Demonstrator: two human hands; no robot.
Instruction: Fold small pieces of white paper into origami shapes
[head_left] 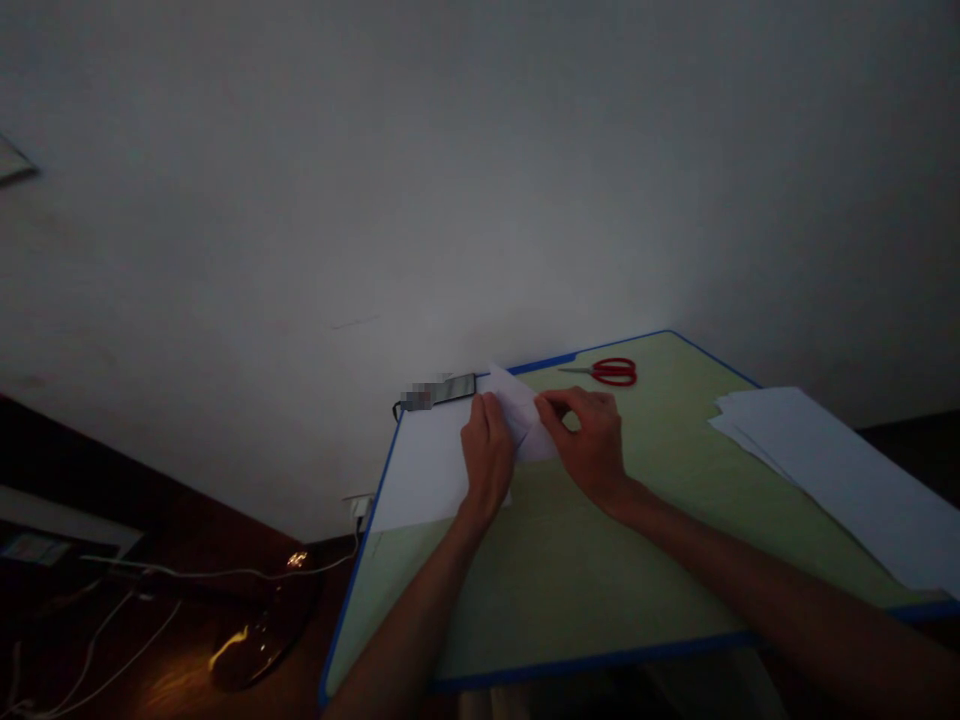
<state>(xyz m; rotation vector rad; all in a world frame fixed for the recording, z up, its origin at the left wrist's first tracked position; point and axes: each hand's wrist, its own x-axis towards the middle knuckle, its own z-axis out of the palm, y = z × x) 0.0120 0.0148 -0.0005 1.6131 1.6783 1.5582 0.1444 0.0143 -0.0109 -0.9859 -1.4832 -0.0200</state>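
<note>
A folded piece of white paper (517, 405) is held up over the table between both my hands. My left hand (487, 450) is closed on its left edge, thumb and fingers pressed together. On the other side, my right hand (589, 435) pinches the paper's right edge between thumb and forefinger. Beneath and left of my left hand lies a flat white sheet (424, 470). Red-handled scissors (615, 372) rest beyond my right hand, blades pointing left. The paper's lower folds are partly covered by my fingers.
The pale green table (570, 600) has a blue rim. A stack of white paper (847, 460) lies at its right. A phone-like dark device (455, 388) sits at the back left edge. The wall stands behind; a white cable (247, 572) runs to a plug (361, 508).
</note>
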